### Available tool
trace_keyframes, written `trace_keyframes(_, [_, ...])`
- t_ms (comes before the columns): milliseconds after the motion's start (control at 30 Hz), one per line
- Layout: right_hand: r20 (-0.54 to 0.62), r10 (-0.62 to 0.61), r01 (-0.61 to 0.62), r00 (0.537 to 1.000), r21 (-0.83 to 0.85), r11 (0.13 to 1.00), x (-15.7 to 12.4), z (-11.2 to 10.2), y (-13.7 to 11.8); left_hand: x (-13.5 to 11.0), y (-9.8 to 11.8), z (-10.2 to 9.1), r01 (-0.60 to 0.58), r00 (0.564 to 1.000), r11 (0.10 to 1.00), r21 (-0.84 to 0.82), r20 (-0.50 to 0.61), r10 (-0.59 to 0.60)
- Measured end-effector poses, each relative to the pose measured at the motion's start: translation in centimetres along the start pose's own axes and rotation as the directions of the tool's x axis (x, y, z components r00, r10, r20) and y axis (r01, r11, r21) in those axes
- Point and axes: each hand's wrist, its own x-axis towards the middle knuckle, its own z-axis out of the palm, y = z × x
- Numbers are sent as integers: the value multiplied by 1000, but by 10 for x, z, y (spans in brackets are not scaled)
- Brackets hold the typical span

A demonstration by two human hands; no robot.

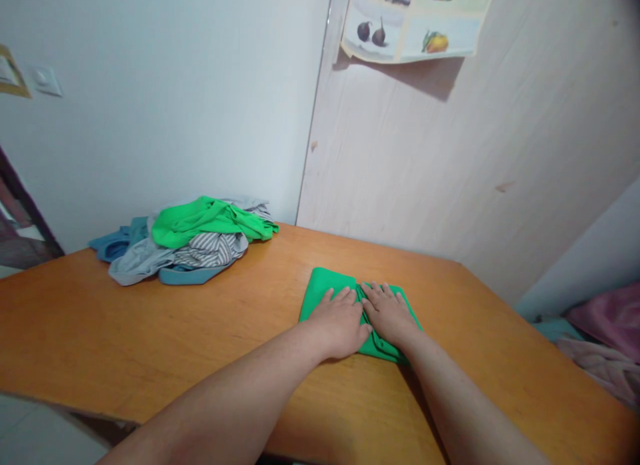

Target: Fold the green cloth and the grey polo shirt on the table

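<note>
A folded green garment [320,290] lies flat on the wooden table [240,332], a little right of the middle of the head view. My left hand [340,322] rests palm down on its left half, fingers stretched out. On the right half lies my right hand [390,312], also palm down with its fingers spread. Between the two hands runs a seam or fold line, and a small button or snap shows near the lower right edge. The hands and wrists cover much of the cloth's middle. Neither hand grips it.
A loose heap of clothes lies at the table's back left: a bright green garment [200,222] on top, a striped one [213,250] and blue ones [115,244] beneath. A wall stands behind the table, with a fruit poster [410,35]. Pink cloth [607,318] lies beyond the right edge.
</note>
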Motion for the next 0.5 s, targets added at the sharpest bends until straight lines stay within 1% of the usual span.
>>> trace_keyframes(200, [-11, -7, 7, 1000, 13, 1000, -3, -2, -2, -1, 0, -2, -8, 1000, 1000, -6, 6, 8])
trace_keyframes(367, [-43, -12, 18, 999, 147, 989, -2, -2, 0, -1, -1, -1, -16, 1000, 1000, -4, 8, 17])
trace_keyframes(500, [-56, -34, 45, 998, 221, 974, -2, -9, 8, 1, -2, 1, -22, 1000, 1000, 12, 11, 22])
